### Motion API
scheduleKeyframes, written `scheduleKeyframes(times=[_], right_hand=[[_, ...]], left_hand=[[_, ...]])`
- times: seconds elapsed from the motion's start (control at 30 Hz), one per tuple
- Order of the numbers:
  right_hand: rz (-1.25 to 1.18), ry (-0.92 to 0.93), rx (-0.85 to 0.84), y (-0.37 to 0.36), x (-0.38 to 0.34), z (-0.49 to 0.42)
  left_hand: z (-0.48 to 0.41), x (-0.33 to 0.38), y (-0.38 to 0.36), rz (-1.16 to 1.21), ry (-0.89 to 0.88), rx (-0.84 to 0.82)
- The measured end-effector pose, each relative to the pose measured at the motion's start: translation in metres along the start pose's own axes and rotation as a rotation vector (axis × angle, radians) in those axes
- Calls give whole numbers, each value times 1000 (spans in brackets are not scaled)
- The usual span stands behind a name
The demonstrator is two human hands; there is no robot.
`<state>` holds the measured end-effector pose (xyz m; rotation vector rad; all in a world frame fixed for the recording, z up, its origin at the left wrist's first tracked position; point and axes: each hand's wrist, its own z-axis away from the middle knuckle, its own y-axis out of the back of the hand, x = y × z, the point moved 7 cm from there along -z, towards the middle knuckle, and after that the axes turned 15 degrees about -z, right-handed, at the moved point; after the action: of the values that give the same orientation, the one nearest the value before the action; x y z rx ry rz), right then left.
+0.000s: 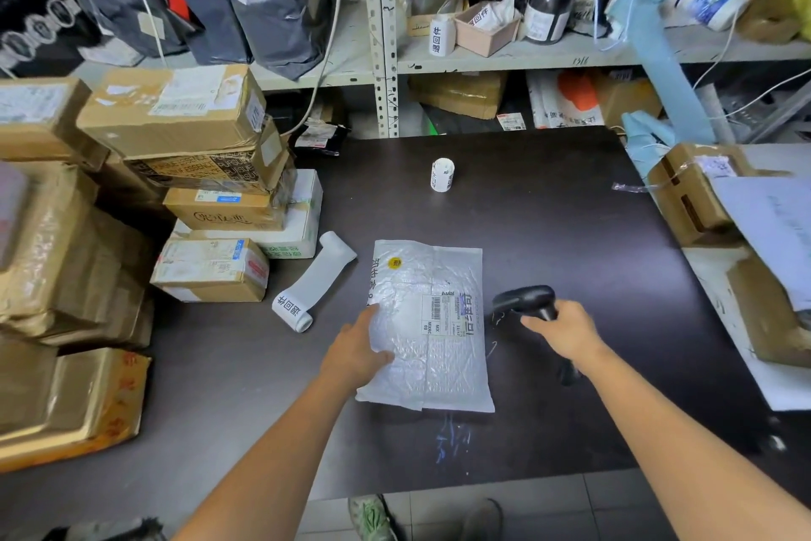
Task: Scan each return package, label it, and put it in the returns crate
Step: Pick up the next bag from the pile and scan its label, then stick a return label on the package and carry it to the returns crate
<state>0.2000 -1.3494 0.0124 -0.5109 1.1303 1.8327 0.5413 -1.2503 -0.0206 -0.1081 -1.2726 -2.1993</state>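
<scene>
A white bubble-mailer package [428,347] lies flat on the dark table [570,233], its shipping label with barcode [443,314] facing up on the right side. My left hand [357,352] grips the package's left edge. My right hand [570,332] holds a black handheld barcode scanner [524,301], its head pointing left toward the label. A partly unrolled strip of white return labels [313,281] lies left of the package. A small upright label roll [442,174] stands farther back on the table.
Stacked cardboard boxes [210,207] crowd the table's left side. More boxes and papers [702,198] sit on the right. Metal shelving [386,36] behind holds bags, bottles and parcels. A shoe [373,518] shows on the floor below the table's near edge.
</scene>
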Motion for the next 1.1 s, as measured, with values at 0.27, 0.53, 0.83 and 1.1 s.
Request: scheduleKeyframes(times=[0.27,0.53,0.83,1.1], right_hand=[[-236,-113,110,-5,39,-17],[291,-13,185,10,3,0],[484,451,-66,-68,-115,37],[438,330,-327,-217,-150,64]], left_hand=[[-2,0,-4,-13,7,11],[7,1,1,-67,11,2],[25,-47,76,-95,58,133],[29,-141,122,-143,187,166]])
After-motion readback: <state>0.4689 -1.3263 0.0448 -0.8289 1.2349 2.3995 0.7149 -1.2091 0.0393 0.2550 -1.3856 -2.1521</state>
